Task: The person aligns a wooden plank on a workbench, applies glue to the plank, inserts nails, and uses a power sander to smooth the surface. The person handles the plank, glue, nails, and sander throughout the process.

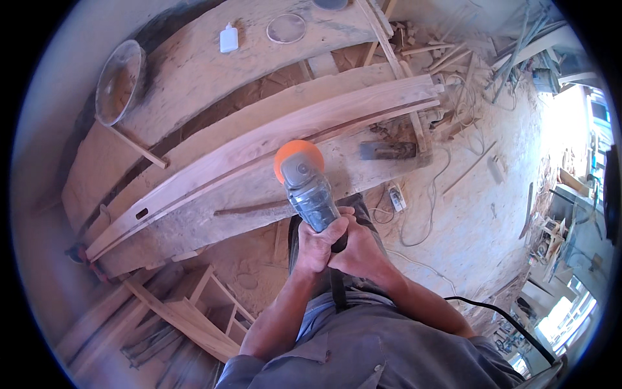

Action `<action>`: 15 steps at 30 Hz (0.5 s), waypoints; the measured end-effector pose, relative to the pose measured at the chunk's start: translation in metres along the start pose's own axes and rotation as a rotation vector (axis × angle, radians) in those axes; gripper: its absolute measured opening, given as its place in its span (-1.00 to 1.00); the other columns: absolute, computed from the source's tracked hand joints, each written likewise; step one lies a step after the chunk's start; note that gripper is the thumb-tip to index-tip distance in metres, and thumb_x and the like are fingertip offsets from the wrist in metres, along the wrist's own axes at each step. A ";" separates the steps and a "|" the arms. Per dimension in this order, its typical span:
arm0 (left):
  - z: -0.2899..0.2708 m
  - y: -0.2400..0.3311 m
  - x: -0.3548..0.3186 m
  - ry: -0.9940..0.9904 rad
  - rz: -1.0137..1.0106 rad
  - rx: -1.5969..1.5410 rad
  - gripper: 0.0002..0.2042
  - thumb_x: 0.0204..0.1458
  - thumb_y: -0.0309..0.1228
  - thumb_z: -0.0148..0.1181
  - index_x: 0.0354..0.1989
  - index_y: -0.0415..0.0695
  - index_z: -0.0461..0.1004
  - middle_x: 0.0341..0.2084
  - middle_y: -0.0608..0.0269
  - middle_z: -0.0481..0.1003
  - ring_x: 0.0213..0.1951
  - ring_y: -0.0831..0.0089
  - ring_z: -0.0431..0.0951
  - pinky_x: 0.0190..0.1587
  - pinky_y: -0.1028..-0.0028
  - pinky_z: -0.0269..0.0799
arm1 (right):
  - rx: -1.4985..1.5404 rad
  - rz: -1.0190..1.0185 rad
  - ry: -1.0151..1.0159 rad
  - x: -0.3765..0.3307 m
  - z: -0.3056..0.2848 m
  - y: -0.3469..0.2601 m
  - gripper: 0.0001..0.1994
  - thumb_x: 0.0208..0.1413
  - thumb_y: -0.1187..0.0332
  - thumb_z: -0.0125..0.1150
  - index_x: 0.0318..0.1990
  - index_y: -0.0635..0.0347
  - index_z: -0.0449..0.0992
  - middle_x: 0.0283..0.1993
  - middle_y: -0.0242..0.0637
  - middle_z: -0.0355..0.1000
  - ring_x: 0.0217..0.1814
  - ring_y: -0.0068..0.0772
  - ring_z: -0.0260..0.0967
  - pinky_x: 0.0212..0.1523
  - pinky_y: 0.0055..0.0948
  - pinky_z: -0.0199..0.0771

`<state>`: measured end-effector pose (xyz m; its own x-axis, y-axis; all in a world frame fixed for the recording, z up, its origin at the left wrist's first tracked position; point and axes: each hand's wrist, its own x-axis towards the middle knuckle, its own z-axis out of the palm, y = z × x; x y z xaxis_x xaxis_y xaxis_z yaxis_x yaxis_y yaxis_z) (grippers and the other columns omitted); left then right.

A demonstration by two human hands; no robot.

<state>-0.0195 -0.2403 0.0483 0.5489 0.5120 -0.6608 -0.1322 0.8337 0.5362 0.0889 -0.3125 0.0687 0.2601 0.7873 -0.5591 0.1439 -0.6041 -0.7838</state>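
An angle grinder (310, 192) with a round orange pad (299, 157) points away from me, over the near edge of a long pale wooden plank (259, 146). My left hand (316, 246) is closed around the rear of the grinder's body. Right beside it, my right hand (355, 245) wraps the same handle end. Whether the pad touches the wood cannot be made out. The plank has a small dark slot (142, 213) near its left end and lies along a dusty workbench (188, 227).
A hand plane (387, 150) sits on the bench to the right. Farther back are a white bottle (229, 39), a round disc (286, 28) and a large tilted basin (121, 82). Cables (435, 194) trail over the floor. Wooden frames (194, 305) stand at lower left; scrap wood (447, 52) lies back right.
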 end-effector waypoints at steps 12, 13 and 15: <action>0.029 -0.005 0.016 0.006 -0.032 0.189 -0.72 0.07 -0.40 0.44 -0.07 -0.25 0.65 -0.23 0.29 0.65 -0.22 0.55 0.62 -0.08 0.46 0.55 | 0.102 0.085 0.012 -0.008 -0.028 0.003 -0.28 -0.19 0.37 0.54 0.21 0.29 0.40 0.10 -0.02 0.50 0.13 -0.05 0.57 0.12 -0.21 0.54; 0.022 -0.002 0.013 0.033 -0.020 0.168 -0.73 0.07 -0.41 0.44 -0.07 -0.24 0.65 -0.25 0.31 0.65 -0.23 0.58 0.61 -0.10 0.46 0.55 | 0.106 0.034 -0.037 0.000 -0.022 0.004 -0.29 -0.17 0.35 0.53 0.22 0.28 0.40 0.10 0.01 0.49 0.12 0.01 0.57 0.13 -0.20 0.54; 0.004 0.008 0.007 0.080 -0.006 0.086 -0.65 0.07 -0.38 0.45 -0.02 -0.32 0.63 -0.20 0.21 0.66 -0.19 0.48 0.65 -0.04 0.42 0.57 | 0.096 -0.019 -0.074 0.011 -0.006 -0.003 -0.31 -0.16 0.32 0.52 0.21 0.28 0.42 0.08 0.04 0.51 0.13 0.04 0.57 0.13 -0.19 0.54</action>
<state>-0.0137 -0.2312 0.0503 0.4814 0.5245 -0.7022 -0.0557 0.8179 0.5727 0.0965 -0.3030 0.0665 0.1867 0.8073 -0.5599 0.0553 -0.5776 -0.8144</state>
